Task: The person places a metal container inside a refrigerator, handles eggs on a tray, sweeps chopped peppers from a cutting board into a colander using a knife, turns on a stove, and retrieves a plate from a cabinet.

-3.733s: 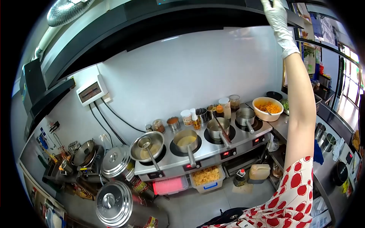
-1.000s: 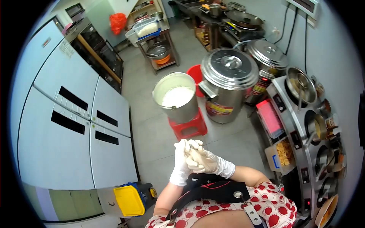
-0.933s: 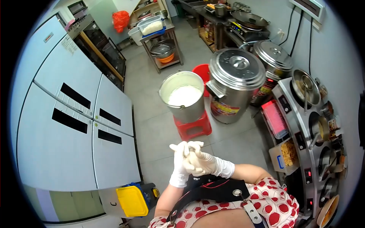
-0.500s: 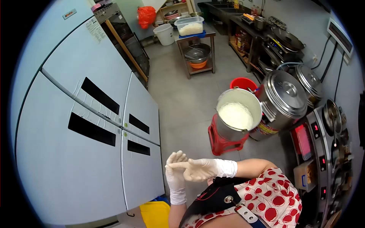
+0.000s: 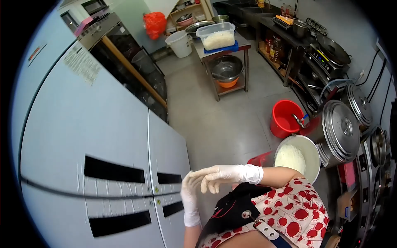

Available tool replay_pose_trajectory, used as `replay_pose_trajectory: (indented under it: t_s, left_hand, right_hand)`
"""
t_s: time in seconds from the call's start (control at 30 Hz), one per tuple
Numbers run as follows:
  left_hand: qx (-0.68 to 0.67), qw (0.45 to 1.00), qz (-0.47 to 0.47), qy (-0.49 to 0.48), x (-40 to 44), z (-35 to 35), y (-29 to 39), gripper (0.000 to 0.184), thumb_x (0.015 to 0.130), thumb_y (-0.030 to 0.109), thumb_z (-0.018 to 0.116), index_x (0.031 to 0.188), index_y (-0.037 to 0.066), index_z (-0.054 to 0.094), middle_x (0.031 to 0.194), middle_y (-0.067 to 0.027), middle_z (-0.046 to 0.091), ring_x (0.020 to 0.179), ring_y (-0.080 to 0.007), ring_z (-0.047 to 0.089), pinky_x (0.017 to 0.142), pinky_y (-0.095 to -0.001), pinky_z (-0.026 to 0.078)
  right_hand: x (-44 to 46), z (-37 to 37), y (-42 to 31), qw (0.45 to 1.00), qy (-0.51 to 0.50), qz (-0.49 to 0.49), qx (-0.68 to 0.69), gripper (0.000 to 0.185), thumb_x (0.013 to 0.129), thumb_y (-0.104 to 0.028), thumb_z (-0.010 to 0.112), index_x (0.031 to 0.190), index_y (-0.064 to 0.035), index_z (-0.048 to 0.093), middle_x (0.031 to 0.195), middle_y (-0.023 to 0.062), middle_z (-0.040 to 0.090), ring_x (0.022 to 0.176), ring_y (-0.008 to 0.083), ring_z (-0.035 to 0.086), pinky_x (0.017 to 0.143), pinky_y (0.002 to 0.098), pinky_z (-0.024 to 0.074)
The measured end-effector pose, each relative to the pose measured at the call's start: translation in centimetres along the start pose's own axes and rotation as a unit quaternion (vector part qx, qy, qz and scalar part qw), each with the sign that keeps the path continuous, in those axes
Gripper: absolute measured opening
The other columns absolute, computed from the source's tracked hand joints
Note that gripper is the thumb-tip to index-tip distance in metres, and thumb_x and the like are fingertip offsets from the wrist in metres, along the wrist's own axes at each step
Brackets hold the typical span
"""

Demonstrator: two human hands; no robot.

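Note:
Both my hands wear thin whitish gloves and meet in front of my body, beside the fridge doors. My left hand (image 5: pixel 190 193) is upright, its fingers bent over and closed around the fingertips of the right glove; part of this grip is hidden. My right hand (image 5: pixel 221 173) reaches across from the right with its fingers stretched out and apart, the lower ones pointing down. Apart from the gloves, neither hand shows an object. A deep pot (image 5: pixel 313 159) of white, grain-like food (image 5: pixel 290 158) stands to the right, beyond my right forearm.
A tall pale fridge (image 5: pixel 111 136) fills the left side. On the right are a red bucket (image 5: pixel 285 120), a lidded steel pot (image 5: pixel 337 132) and a cooker row. A steel table (image 5: pixel 244 44) ahead bears a clear tub (image 5: pixel 217 35) of white food.
The view has turned, so the pot of white food appears farther right and the red bucket shows fully. My right fingers now lie over my left fingertips, where one finger was pointing before.

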State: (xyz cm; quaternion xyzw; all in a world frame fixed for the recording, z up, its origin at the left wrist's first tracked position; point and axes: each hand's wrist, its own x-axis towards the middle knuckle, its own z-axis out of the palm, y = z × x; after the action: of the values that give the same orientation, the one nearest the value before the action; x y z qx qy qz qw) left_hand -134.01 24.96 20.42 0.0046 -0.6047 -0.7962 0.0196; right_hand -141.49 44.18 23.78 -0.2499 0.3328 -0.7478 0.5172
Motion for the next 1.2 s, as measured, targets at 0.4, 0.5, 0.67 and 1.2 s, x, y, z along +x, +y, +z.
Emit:
replay_pose_trajectory:
  t_s: [0.4, 0.5, 0.67, 1.2]
  left_hand:
    - [0.087, 0.948, -0.188, 0.240, 32.3, -13.3, -5.9, 0.039, 0.096, 0.031, 0.046, 0.115, -0.002, 0.054, 0.103, -0.0153, 0.062, 0.092, -0.0220, 0.061, 0.080, -0.0315, 0.049]
    - [0.106, 0.970, -0.160, 0.151, 43.8, -9.2, -5.4, 0.033, 0.094, 0.028, 0.051, 0.111, 0.000, 0.058, 0.096, -0.0108, 0.064, 0.087, -0.0176, 0.062, 0.077, -0.0277, 0.048]
    - [0.158, 0.983, -0.094, -0.023, 59.5, 0.7, -5.5, 0.027, 0.095, 0.019, 0.050, 0.112, -0.001, 0.059, 0.092, -0.0071, 0.064, 0.081, -0.0122, 0.060, 0.074, -0.0247, 0.047]
    - [0.166, 0.986, 0.022, -0.010, 98.8, 21.4, -9.8, 0.025, 0.089, 0.010, 0.058, 0.112, 0.000, 0.060, 0.100, -0.0074, 0.064, 0.090, -0.0123, 0.058, 0.082, -0.0243, 0.046]
  right_hand:
    - [4.9, -24.1, -13.6, 0.879, 0.410, 0.054, -0.238, 0.040, 0.091, -0.027, 0.056, 0.122, -0.0022, 0.054, 0.098, 0.0089, 0.064, 0.085, 0.0154, 0.060, 0.080, 0.0299, 0.0493]
    - [2.9, -27.8, -18.4, 0.823, 0.478, 0.069, -0.300, 0.044, 0.090, -0.029, 0.056, 0.124, -0.0012, 0.052, 0.110, 0.0132, 0.063, 0.096, 0.0198, 0.061, 0.088, 0.0317, 0.0463]
    - [-2.7, -34.8, -25.4, 0.752, 0.596, 0.029, -0.279, 0.040, 0.090, -0.025, 0.057, 0.121, 0.0006, 0.054, 0.096, 0.0082, 0.063, 0.085, 0.0146, 0.058, 0.080, 0.0290, 0.0469]
    - [-13.7, -74.1, -56.4, 0.564, 0.758, -0.208, -0.255, 0.034, 0.089, -0.024, 0.060, 0.114, -0.0014, 0.057, 0.090, 0.0035, 0.062, 0.075, 0.0083, 0.055, 0.065, 0.0222, 0.0448]
